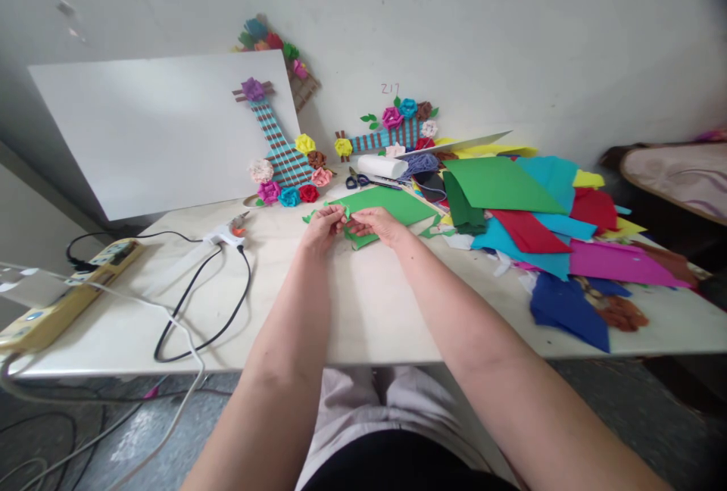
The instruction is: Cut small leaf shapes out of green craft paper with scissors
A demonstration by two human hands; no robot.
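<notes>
My left hand [326, 224] and my right hand [375, 224] meet over the front-left part of a green sheet [402, 207] on the table. A small piece of green paper [347, 211] shows at the fingertips, and the fingers of both hands are closed around it. Its exact shape is too small to make out and partly covered by the fingers. Another bit of green sticks out just left of my left hand. Green scraps [436, 229] lie at the sheet's right side. Behind the sheet are dark-handled scissors [357, 180].
A glue gun [227, 233] with its black cable and a power strip [73, 290] occupy the left. Colourful sheets [528, 241] are heaped at right. Flower-decorated guitar shapes [278, 150] lean on a white board [170, 135] and the wall. A white roll [382, 166] and purple yarn [419, 164] sit behind.
</notes>
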